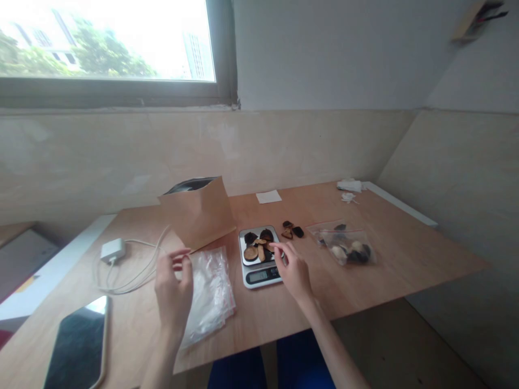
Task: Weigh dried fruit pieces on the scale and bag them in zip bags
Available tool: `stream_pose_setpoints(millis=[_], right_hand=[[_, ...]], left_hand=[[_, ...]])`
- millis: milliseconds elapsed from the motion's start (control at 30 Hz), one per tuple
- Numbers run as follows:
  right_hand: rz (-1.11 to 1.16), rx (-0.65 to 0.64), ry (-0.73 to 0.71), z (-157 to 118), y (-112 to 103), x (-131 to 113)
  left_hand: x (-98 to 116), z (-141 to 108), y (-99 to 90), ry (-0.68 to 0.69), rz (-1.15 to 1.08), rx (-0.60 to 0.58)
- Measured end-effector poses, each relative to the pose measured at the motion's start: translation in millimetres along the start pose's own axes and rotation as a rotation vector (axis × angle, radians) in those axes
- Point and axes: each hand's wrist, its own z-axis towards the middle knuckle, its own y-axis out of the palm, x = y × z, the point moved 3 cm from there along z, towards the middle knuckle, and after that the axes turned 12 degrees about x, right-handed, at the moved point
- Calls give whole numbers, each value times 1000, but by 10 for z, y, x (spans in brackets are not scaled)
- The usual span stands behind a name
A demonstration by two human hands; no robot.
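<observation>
A white digital kitchen scale (pixel 247 274) carries several dried, dark-rimmed slices (pixel 251 253) that look like dried mushroom on its shiny pan. My right hand (pixel 294 270) reaches over the pan's right side, its fingertips closed on one tan slice (pixel 269 247). My left hand (pixel 173 278) hovers over the left edge of a stack of clear zip bags (pixel 213 292), loosely curled with a gap between thumb and fingers and nothing seen in it. A few more dark dried pieces (pixel 298 232) lie just right of the scale. The number on the scale's display is too small to read.
A brown paper pouch (pixel 203 213) stands open behind the bags. Filled zip bags (pixel 352 248) lie to the right. A phone (pixel 79 343) and a white charger (pixel 112 250) with a looped cable are on the left. White paper (pixel 268 196) and crumpled tissue (pixel 348 186) lie near the wall.
</observation>
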Motion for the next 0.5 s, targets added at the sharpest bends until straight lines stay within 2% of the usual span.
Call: stream_pose_setpoints(millis=[100, 200, 400, 500], right_hand=[[109, -11, 56, -197, -100, -36], [198, -102, 67, -436, -127, -154], [295, -472, -38, -945, 0, -560], [321, -503, -38, -1062, 90, -679]], left_hand=[[-116, -348, 170, -55, 12, -204], [-186, -570, 347, 5, 115, -325], [-223, -636, 521, 164, 329, -447], [-246, -618, 516, 167, 329, -491]])
